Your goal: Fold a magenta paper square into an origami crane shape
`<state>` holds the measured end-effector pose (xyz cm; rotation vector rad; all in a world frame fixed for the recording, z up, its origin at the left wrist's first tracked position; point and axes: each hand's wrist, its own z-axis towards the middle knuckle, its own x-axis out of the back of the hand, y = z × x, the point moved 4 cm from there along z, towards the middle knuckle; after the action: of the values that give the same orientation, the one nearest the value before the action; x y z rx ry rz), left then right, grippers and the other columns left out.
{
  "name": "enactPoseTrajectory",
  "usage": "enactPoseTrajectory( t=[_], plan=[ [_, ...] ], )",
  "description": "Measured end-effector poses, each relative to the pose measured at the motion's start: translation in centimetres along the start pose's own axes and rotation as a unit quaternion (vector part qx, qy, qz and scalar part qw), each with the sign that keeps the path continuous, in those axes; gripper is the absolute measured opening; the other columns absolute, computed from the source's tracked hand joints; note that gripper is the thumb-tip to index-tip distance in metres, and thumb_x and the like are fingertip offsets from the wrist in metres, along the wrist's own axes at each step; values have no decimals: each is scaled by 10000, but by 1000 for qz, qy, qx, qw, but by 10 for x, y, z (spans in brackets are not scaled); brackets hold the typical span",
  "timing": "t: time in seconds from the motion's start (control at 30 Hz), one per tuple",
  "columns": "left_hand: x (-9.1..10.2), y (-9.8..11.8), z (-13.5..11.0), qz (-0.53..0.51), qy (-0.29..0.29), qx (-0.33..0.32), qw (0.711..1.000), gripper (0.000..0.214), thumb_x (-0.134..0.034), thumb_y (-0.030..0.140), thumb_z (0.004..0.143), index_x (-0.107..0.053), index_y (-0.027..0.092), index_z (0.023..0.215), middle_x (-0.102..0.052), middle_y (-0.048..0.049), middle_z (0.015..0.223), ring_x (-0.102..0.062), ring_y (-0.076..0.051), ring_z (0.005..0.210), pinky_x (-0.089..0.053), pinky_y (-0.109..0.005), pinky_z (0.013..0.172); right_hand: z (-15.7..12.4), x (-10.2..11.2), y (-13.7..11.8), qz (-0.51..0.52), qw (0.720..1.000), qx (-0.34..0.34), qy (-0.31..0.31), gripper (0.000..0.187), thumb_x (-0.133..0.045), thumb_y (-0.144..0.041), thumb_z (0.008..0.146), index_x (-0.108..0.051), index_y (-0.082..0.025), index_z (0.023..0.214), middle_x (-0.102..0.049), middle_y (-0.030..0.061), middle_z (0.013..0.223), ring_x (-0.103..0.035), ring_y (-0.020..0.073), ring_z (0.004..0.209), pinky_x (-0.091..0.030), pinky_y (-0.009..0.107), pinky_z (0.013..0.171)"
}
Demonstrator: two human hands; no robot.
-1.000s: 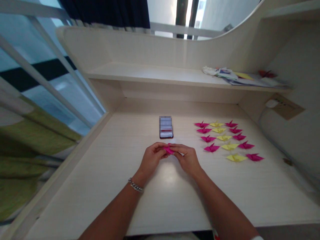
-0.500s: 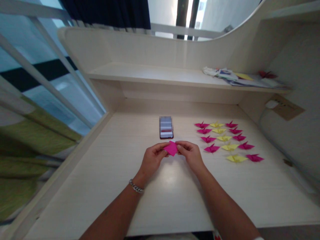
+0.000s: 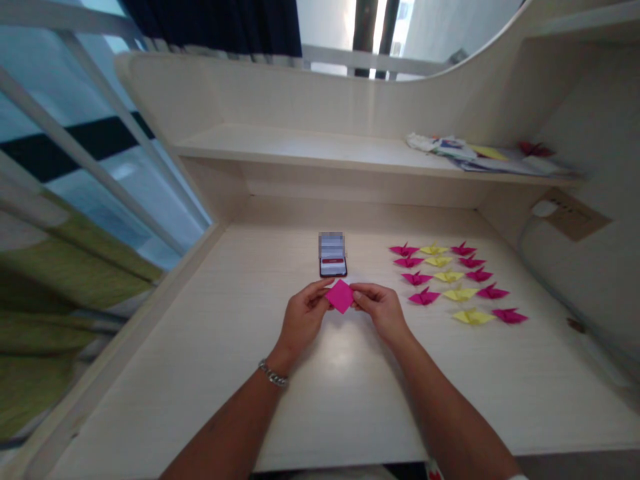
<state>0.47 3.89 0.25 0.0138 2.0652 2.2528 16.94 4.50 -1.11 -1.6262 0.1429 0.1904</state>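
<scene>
A small pink folded paper square [image 3: 341, 296] is held up like a diamond over the desk. My left hand [image 3: 302, 319] pinches its left corner and my right hand [image 3: 381, 310] pinches its right corner. A metal bracelet [image 3: 273, 374] sits on my left wrist. Just behind the paper a phone [image 3: 333, 256] lies flat on the desk.
Rows of finished pink and yellow paper cranes [image 3: 450, 280] lie on the pale wooden desk [image 3: 200, 347] to the right of my hands. Loose papers [image 3: 470, 155] and a red crane [image 3: 535, 149] rest on the shelf above. A bed rail and green bedding are at the left.
The pink paper was crumpled between my fingers a second ago; it has opened into a flat diamond held by both hands, raised slightly toward the phone.
</scene>
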Motion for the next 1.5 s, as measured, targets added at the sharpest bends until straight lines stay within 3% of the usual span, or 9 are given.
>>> enactPoseTrajectory(
  t=[0.23, 0.43, 0.8, 1.1, 1.33, 1.5],
  plan=[
    [0, 3, 0, -1, -41, -16, 999, 424, -645, 230, 748, -601, 168, 1165, -708, -87, 979, -670, -199, 839, -538, -352, 792, -2, -1, -1, -16, 999, -2, -32, 323, -731, -359, 654, -730, -165, 912, -720, 57, 762, -615, 144, 617, -503, 307, 648],
    [-4, 5, -4, 86, -95, -49, 991, 278, -641, 133, 707, -709, 192, 970, -704, -74, 1003, -659, -200, 862, -510, -336, 834, -5, -7, -3, -7, 997, -27, -77, 304, -755, -352, 623, -734, -181, 874, -711, 30, 728, -598, 124, 590, -492, 284, 621],
    [-2, 10, -6, 118, -74, -81, 987, 249, -629, 73, 682, -714, 162, 898, -718, -62, 888, -661, -187, 821, -521, -298, 775, -4, -6, 10, -15, 993, -45, -105, 276, -759, -352, 629, -742, -148, 814, -677, 28, 659, -541, 115, 579, -432, 266, 599],
    [-5, 6, -6, 111, -19, -42, 993, 175, -595, 121, 750, -710, 149, 879, -714, -39, 813, -635, -153, 730, -501, -237, 664, -5, -12, 10, 5, 997, -32, -75, 233, -742, -373, 646, -689, -156, 713, -581, -20, 556, -464, 92, 515, -356, 230, 515],
    [-12, 1, -4, 34, -94, -19, 995, 179, -596, 188, 784, -697, 128, 920, -709, -62, 832, -624, -155, 693, -506, -263, 658, -6, -13, 13, 46, 993, -89, -57, 304, -755, -428, 620, -644, -152, 685, -592, -7, 586, -508, 105, 528, -396, 240, 532],
    [-15, -3, -4, 12, -109, 22, 994, 228, -585, 232, 791, -698, 114, 950, -713, -71, 781, -629, -165, 641, -504, -263, 593, -8, -15, 15, 94, 984, -125, -80, 326, -765, -422, 618, -638, -138, 716, -611, 11, 620, -545, 114, 527, -433, 257, 543]
  ],
)
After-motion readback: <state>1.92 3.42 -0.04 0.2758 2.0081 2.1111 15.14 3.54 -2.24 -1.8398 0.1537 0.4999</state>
